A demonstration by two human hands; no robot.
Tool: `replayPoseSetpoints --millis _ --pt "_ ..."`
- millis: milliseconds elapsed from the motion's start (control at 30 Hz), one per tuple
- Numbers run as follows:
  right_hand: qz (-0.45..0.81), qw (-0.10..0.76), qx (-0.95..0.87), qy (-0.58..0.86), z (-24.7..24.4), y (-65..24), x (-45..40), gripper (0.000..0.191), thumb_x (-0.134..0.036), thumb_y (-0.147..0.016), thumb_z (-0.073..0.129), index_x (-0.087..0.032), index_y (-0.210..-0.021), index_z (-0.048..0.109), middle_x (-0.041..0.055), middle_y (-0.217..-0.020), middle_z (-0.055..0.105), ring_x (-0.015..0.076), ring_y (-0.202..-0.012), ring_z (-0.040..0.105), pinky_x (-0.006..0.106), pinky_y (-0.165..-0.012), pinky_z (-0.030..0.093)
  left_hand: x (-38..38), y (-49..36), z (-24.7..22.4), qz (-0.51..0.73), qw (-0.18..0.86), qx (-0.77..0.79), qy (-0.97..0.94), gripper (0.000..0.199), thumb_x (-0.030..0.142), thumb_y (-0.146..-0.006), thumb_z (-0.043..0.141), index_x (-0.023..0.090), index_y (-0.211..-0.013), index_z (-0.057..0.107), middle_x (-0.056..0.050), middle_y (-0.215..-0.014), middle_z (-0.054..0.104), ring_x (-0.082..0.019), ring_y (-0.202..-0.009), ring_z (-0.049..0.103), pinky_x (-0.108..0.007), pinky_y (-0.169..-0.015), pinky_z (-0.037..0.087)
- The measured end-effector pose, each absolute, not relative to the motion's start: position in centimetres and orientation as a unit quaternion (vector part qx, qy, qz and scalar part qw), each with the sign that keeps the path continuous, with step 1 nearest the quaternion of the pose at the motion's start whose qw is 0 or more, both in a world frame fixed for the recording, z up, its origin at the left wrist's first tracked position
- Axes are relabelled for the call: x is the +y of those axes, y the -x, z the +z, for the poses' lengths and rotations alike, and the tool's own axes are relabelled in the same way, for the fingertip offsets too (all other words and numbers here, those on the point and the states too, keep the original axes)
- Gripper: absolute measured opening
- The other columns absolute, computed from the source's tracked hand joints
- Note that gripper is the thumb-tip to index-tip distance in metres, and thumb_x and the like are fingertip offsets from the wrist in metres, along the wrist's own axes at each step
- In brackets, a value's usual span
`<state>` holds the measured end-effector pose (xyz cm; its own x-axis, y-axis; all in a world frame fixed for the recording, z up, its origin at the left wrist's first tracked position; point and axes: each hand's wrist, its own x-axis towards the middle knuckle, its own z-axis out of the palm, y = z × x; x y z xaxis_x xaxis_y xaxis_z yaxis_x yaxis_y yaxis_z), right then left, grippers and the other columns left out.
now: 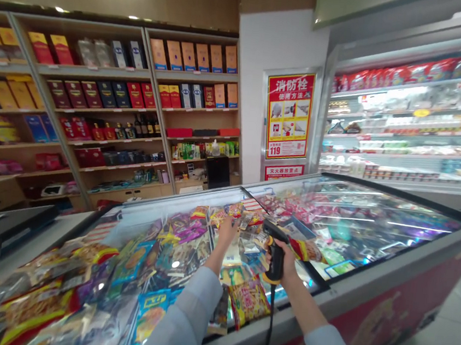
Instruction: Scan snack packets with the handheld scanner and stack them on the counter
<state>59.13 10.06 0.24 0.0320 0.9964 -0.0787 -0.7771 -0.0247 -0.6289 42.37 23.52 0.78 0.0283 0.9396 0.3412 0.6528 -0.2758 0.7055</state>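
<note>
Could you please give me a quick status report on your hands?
Right hand: gripping black corded barcode scanner. Left hand: at snack packets in chest freezer. Scanner cord hangs over freezer rim.

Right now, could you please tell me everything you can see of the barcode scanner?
The handheld barcode scanner looks like black plastic, pistol-shaped, with an orange-yellow band at its base. The right hand grips its handle, tilting the head forward above snack packets. A black cord hangs from the base, down past the front rim of the chest freezer.
</note>
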Motion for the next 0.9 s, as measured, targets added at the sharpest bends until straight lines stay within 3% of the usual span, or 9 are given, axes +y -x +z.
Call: replayPoseSetpoints --millis 167,267,367,467,700,900 --pt "0.656 0.669 -0.223 0.270 -0.5 -59.1 10.5 0.019 -0.035 -0.069 0.062 -0.017 -0.070 0.058 0.0020 -0.059 0.061 0.0093 -0.039 0.047 0.020 -0.033 0.035 24.8 -44.5 0.0 0.349 0.201 0.601 -0.690 0.053 0.031 -0.084 0.054 0.010 -0.130 0.044 -0.022 -0.129 0.054 -0.027 -0.119 0.053 -0.036 -0.095 0.039" --pt "0.655 0.665 -0.225 0.278 -0.7 -59.2 10.6 0.021 -0.037 -0.070 0.061 -0.016 -0.070 0.059 0.0016 -0.057 0.060 0.0092 -0.038 0.046 0.020 -0.032 0.035 24.5 -45.0 0.0 0.334 0.202 0.601 -0.698 0.069 0.033 -0.076 0.064 0.017 -0.137 0.038 -0.020 -0.135 0.049 -0.028 -0.121 0.050 -0.037 -0.095 0.039" --pt "0.656 0.663 -0.222 0.282 -0.8 -59.3 10.6 0.021 -0.037 -0.071 0.061 -0.016 -0.070 0.059 0.0016 -0.056 0.059 0.0093 -0.038 0.047 0.020 -0.032 0.035 23.8 -44.9 0.7 0.289 0.188 0.602 -0.720 0.081 0.034 -0.069 0.070 0.024 -0.141 0.034 -0.018 -0.128 0.054 -0.029 -0.112 0.057 -0.037 -0.090 0.042" --pt "0.666 0.654 -0.216 0.286 -0.8 -59.3 10.4 0.021 -0.038 -0.071 0.061 -0.017 -0.070 0.058 0.0004 -0.050 0.056 0.0103 -0.039 0.047 0.019 -0.033 0.035 23.3 -44.6 1.8 0.246 0.171 0.598 -0.743 0.080 0.031 -0.067 0.069 0.027 -0.140 0.037 -0.016 -0.121 0.058 -0.027 -0.102 0.061 -0.034 -0.083 0.044" --pt "0.661 0.651 -0.218 0.304 -0.1 -59.0 9.8 0.023 -0.039 -0.069 0.062 -0.017 -0.067 0.057 0.0001 -0.047 0.055 0.0102 -0.036 0.046 0.020 -0.031 0.034 22.2 -42.6 4.4 0.297 0.133 0.587 -0.741 0.069 0.019 -0.058 0.075 0.021 -0.124 0.057 -0.011 -0.109 0.063 -0.026 -0.104 0.058 -0.033 -0.087 0.043" --pt "0.665 0.643 -0.241 0.292 1.8 -57.8 8.9 0.018 -0.035 -0.069 0.062 -0.018 -0.069 0.057 0.0009 -0.051 0.058 0.0115 -0.037 0.049 0.022 -0.032 0.036 20.3 -37.4 7.4 0.355 0.087 0.574 -0.733 0.072 0.025 -0.058 0.077 0.022 -0.126 0.054 -0.008 -0.103 0.059 -0.021 -0.092 0.059 -0.031 -0.085 0.045"
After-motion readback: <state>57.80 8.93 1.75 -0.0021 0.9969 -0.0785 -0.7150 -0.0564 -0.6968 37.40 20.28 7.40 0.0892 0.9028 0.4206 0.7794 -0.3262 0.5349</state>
